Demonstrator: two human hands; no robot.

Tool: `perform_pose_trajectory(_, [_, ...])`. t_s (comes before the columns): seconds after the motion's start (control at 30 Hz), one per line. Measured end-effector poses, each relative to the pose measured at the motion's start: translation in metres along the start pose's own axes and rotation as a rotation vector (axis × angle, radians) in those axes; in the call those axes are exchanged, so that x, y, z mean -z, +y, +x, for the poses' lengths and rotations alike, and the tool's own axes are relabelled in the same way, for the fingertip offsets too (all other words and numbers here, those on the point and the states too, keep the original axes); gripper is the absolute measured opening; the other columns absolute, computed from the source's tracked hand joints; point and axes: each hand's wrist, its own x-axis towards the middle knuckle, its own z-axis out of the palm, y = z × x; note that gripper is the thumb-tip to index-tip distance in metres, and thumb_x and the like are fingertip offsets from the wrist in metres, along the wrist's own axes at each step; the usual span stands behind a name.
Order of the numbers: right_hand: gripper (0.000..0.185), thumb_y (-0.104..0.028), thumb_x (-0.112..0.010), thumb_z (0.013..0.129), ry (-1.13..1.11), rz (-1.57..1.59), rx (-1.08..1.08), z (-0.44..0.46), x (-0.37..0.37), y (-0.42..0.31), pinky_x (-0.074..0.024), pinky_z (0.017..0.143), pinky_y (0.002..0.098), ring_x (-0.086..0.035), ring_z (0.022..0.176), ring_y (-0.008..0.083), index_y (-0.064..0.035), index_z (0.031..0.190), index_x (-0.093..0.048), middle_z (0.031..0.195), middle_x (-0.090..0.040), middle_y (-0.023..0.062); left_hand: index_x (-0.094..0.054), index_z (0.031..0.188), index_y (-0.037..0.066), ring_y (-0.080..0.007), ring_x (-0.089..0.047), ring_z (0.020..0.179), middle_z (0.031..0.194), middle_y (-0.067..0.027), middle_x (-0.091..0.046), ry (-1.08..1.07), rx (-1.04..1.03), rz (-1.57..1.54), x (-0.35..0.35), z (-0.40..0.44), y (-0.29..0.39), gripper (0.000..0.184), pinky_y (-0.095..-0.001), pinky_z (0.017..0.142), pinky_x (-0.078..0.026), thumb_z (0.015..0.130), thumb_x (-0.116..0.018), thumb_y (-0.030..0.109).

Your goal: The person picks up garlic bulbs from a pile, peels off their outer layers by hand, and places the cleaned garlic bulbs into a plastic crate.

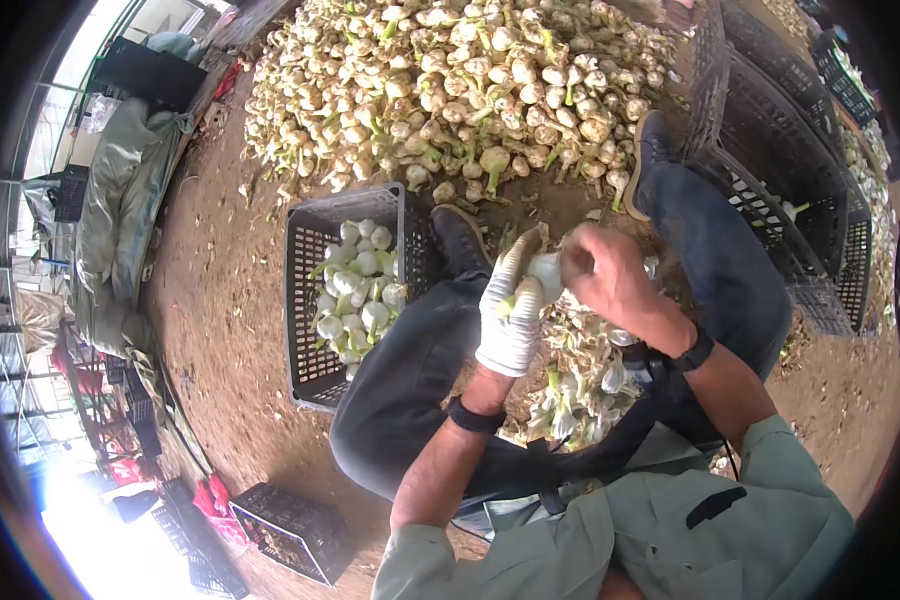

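Note:
My left hand [513,318], in a white glove, is wrapped round a white garlic bulb [545,270] with a bit of green showing between the fingers. My bare right hand [610,278] is at the bulb's right side, its fingers curled together; what they pinch is too small to make out. Below both hands, peeled skins and leaves [570,390] lie between my legs. To the left of my left hand stands a black crate [310,370] holding several clean white bulbs [355,290].
Beyond my feet lies a large heap of unpeeled bulbs [450,90]. Black crates [770,130] stand at the right, by my right leg. Another dark crate [285,530] is on the ground at the lower left. A covered bundle [120,220] lies along the left side.

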Motion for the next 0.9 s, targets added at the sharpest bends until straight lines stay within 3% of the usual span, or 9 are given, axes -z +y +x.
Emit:
perform_pose_trajectory(0.1, [0.016,-0.008,-0.07,0.078,0.038,-0.029,-0.102,0.004,0.002,0.025,-0.049,0.056,0.0384,-0.064,0.06,0.0259,-0.0006,0.085,-0.058,0.071,-0.063,0.0142,-0.043,0.14,-0.002,-0.0215,-0.051,0.123,0.14,-0.0127,-0.05,0.002,0.025,-0.109,-0.008,-0.003,0.017,0.059,-0.0336,0.103,-0.042,0.087,-0.059,0.021])
perform_pose_trajectory(0.2, [0.014,-0.009,-0.066,0.082,0.032,0.05,-0.193,0.004,0.001,0.032,-0.0494,0.053,0.0336,-0.062,0.057,0.0195,-0.0004,0.09,-0.058,0.075,-0.063,0.012,-0.044,0.138,-0.002,-0.0219,-0.055,0.118,0.134,-0.0128,-0.054,0.007,0.039,-0.235,0.0,-0.001,0.024,0.061,-0.0344,0.102,-0.044,0.081,-0.057,0.013])
perform_pose_trajectory(0.27, [0.019,-0.015,-0.063,0.089,-0.018,0.608,-0.555,0.007,0.006,0.017,-0.0498,0.052,0.0272,-0.06,0.058,0.0142,0.0001,0.099,-0.058,0.084,-0.062,0.0098,-0.05,0.132,-0.002,-0.0249,-0.056,0.118,0.131,-0.0138,-0.057,0.068,0.045,-0.323,-0.001,0.002,0.029,0.061,-0.0368,0.103,-0.044,0.073,-0.056,0.012])
perform_pose_trajectory(0.43, [0.023,-0.019,-0.06,0.096,-0.18,0.68,-0.411,0.004,0.005,-0.012,-0.0491,0.049,0.024,-0.057,0.06,0.0097,0.0013,0.108,-0.058,0.087,-0.06,0.0063,-0.052,0.13,-0.002,-0.0243,-0.058,0.114,0.127,-0.0135,-0.059,0.077,0.082,-0.375,0.009,0.005,0.013,0.055,-0.0356,0.098,-0.047,0.08,-0.056,0.022])
perform_pose_trajectory(0.57, [0.016,-0.009,-0.063,0.093,-0.135,0.765,-0.413,-0.007,-0.003,-0.009,-0.0463,0.048,0.0208,-0.055,0.064,0.0057,0.0033,0.103,-0.059,0.082,-0.061,0.0041,-0.058,0.12,0.004,-0.0156,-0.063,0.093,0.107,-0.0057,-0.065,0.196,0.327,-0.201,0.015,0.007,-0.019,0.053,-0.0303,0.079,-0.052,0.093,-0.055,0.049])
perform_pose_trajectory(0.63, [0.012,-0.006,-0.06,0.094,-0.008,0.784,-0.325,-0.006,-0.002,-0.009,-0.0452,0.047,0.0211,-0.053,0.062,0.0054,0.0041,0.1,-0.059,0.083,-0.06,0.0047,-0.06,0.111,0.006,-0.0182,-0.064,0.091,0.101,-0.0054,-0.065,0.205,0.51,-0.249,0.017,0.005,-0.022,0.042,-0.0325,0.076,-0.053,0.092,-0.057,0.044])
perform_pose_trajectory(0.77, [0.01,-0.003,-0.058,0.094,0.202,0.947,-0.274,-0.004,-0.021,0.062,-0.0462,0.057,0.0209,-0.054,0.068,0.0069,0.0046,0.1,-0.059,0.084,-0.059,0.0063,-0.06,0.106,0.008,-0.0204,-0.064,0.089,0.098,-0.006,-0.064,0.343,0.417,-0.454,0.009,0.004,-0.011,0.035,-0.0359,0.071,-0.055,0.087,-0.061,0.037])
perform_pose_trajectory(0.83, [0.011,0.003,-0.058,0.088,0.147,0.899,-0.275,-0.006,-0.018,0.069,-0.0491,0.062,0.0275,-0.059,0.069,0.0152,0.0023,0.098,-0.06,0.083,-0.061,0.0092,-0.06,0.107,0.008,-0.0202,-0.064,0.09,0.099,-0.0058,-0.065,0.289,0.436,-0.54,0.009,0.003,0.007,0.037,-0.0353,0.073,-0.055,0.086,-0.063,0.038])
perform_pose_trajectory(0.9, [0.019,0.008,-0.058,0.077,0.178,-0.163,0.078,-0.006,-0.016,0.055,-0.0492,0.062,0.0372,-0.06,0.067,0.0268,0.0002,0.094,-0.06,0.083,-0.061,0.0141,-0.06,0.108,0.008,-0.0205,-0.064,0.09,0.1,-0.0057,-0.065,0.293,0.416,-0.518,0.01,0.002,0.009,0.039,-0.035,0.074,-0.054,0.086,-0.063,0.039])
